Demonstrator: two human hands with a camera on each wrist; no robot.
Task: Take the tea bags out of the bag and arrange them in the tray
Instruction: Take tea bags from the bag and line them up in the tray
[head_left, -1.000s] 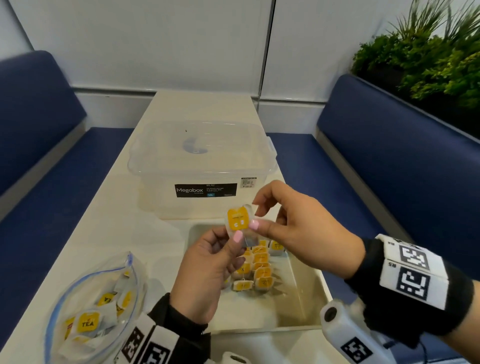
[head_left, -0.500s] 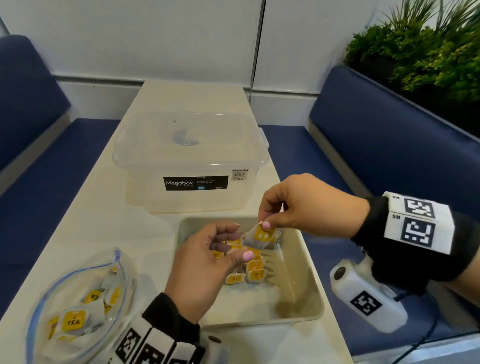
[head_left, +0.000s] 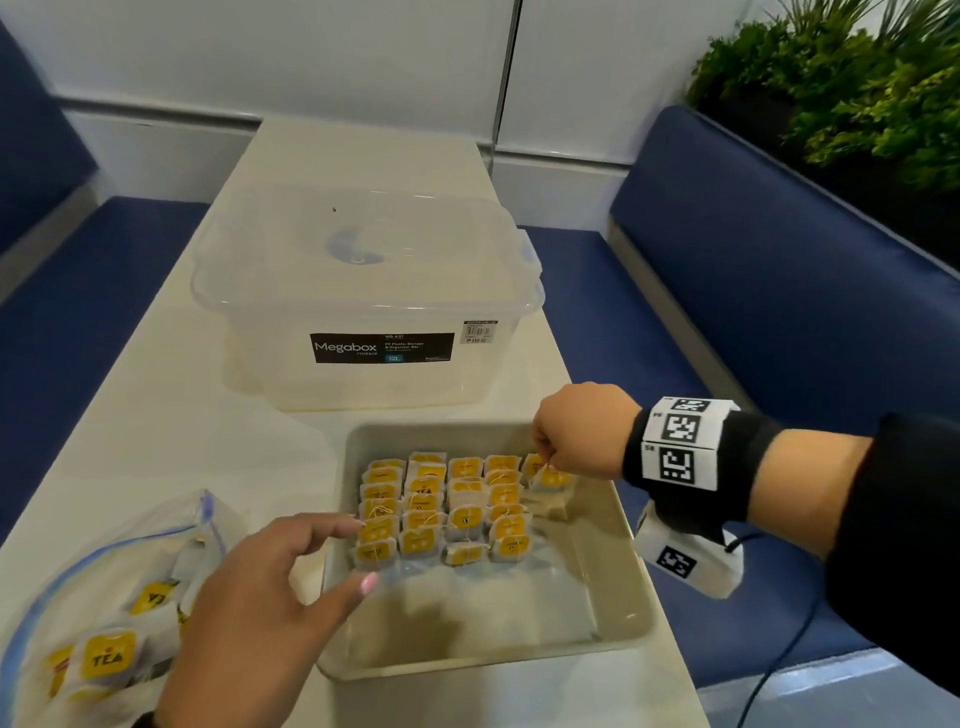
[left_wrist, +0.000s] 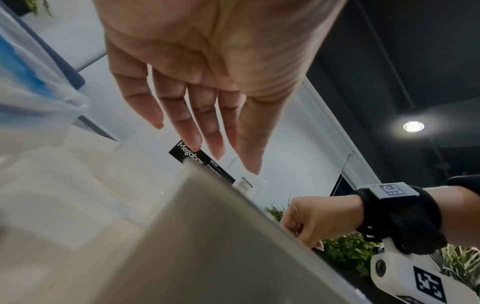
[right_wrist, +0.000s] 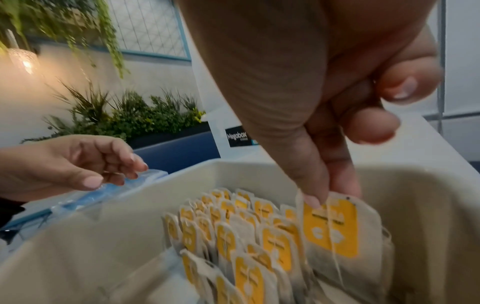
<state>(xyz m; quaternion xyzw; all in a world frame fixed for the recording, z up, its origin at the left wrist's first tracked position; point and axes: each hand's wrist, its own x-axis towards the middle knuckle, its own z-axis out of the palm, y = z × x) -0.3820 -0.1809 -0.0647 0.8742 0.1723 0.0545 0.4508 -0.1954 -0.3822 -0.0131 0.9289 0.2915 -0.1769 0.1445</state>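
Note:
A grey tray sits on the table with several rows of yellow-labelled tea bags in its far half. My right hand pinches one tea bag at its top edge and holds it at the right end of the rows. My left hand hovers over the tray's left rim with relaxed, spread fingers and holds nothing. A clear zip bag with more tea bags lies at the near left.
A clear lidded Megabox storage box stands just behind the tray. Blue bench seats flank the narrow table, and plants fill the back right corner. The tray's near half holds no bags.
My right hand has carried the tea bag down and right to the end of the rows. My left hand has let go and drawn back to the left, over the tray's rim.

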